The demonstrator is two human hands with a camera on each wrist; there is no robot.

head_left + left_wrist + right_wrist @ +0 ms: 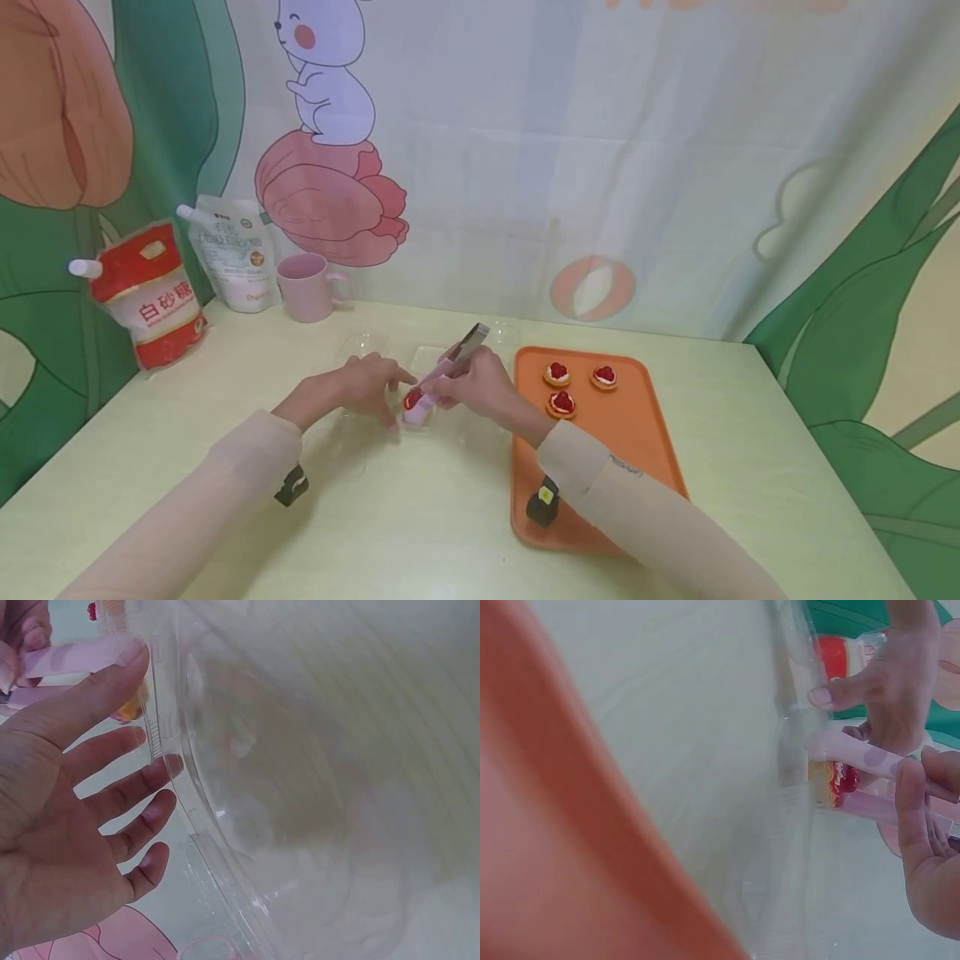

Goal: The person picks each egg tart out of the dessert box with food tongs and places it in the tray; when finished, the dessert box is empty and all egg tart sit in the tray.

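Note:
My right hand (483, 385) grips a pair of tongs (471, 340) with pale pink tips and a metal handle. Between those tips sits a small red-berry tart (840, 782), inside a clear plastic container (262, 825) with several compartments. My left hand (365, 385) is beside the tart, its fingers spread loosely. In the left wrist view its thumb and fingertips (174, 763) are right at the container's edge. The pink tips partly hide the tart.
To the right lies an orange tray (622, 454) with three berry tarts (562, 403) near its far end. A pink mug (305, 287), a white spouted pouch (236, 254) and a red sugar pouch (153, 296) stand at the back left. Behind hangs a printed curtain (480, 167).

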